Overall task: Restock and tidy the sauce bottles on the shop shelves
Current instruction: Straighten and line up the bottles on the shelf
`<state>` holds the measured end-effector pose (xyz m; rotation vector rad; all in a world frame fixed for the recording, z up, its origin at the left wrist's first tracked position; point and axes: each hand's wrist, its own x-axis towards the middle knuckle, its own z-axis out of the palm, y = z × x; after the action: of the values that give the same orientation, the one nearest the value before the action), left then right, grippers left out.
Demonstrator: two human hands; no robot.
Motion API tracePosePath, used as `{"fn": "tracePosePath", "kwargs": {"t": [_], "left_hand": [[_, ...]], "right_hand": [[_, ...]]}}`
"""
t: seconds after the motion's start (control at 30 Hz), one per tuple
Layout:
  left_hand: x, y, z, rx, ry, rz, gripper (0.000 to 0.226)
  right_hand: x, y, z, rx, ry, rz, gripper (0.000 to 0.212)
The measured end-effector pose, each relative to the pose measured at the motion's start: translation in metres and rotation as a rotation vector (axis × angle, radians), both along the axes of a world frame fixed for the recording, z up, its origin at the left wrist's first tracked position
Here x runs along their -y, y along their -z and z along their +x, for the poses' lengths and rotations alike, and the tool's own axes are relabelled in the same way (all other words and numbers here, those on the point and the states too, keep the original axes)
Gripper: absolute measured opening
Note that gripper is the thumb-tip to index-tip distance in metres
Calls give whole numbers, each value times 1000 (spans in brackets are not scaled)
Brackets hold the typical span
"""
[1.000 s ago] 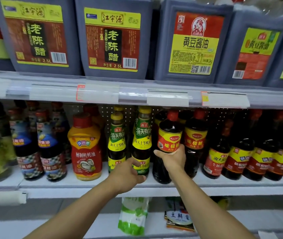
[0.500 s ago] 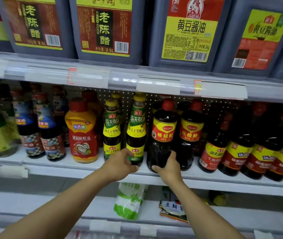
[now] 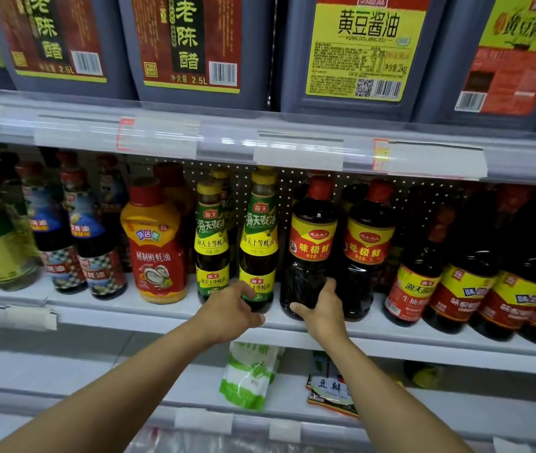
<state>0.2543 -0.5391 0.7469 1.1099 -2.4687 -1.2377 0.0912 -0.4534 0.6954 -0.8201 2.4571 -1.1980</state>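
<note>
My right hand [image 3: 320, 308] grips the base of a dark soy sauce bottle [image 3: 310, 243] with a red cap and a red-and-yellow label, standing upright on the middle shelf [image 3: 175, 313]. A matching bottle [image 3: 366, 248] stands just right of it. My left hand [image 3: 229, 313] holds the bottom of a green-and-yellow labelled oyster sauce bottle [image 3: 258, 238] with its fingers curled round the base. A second such bottle [image 3: 211, 240] stands at its left.
A yellow-and-red squeeze bottle [image 3: 155, 243] and blue-labelled bottles [image 3: 93, 243] fill the shelf's left part. More dark bottles [image 3: 462, 279] crowd the right. Large grey jugs [image 3: 191, 44] sit on the shelf above. Below lie a green-white pouch [image 3: 248, 376] and a dark packet [image 3: 330, 392].
My right hand slid down the soy sauce bottle from its label to its base. The camera moved closer to the shelf. My left hand stayed on the oyster sauce bottle.
</note>
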Motion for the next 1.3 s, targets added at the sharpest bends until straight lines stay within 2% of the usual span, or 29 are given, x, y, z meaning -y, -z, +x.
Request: {"fn": "tracePosePath", "kwargs": {"t": [0.3,0.47,0.67,0.77,0.9,1.07,1.3], "left_hand": [[-11,9,5,13,-3,3,42],[-21,22,17,21,-70,65,40],[-28,59,47,134,-131,50,44],[-28,79,66,158,-187,107,46],[-21,105,93,184,-246,154,44],[-10,139,130,229,-292,176,43],[-8,194,167,294,-405,318,47]], "right_hand": [[-3,0,7,21,1,-3,79],[-25,1,22,-93,-16,-11,74],[-49,25,50,-198,-204,-31,53],[-50,43,69,-199,-322,36,47],[-39,69,97,-185,-477,145,49],[-16,103,124,-102,-605,271,51],[0,157,134,-21,-725,504,57]]}}
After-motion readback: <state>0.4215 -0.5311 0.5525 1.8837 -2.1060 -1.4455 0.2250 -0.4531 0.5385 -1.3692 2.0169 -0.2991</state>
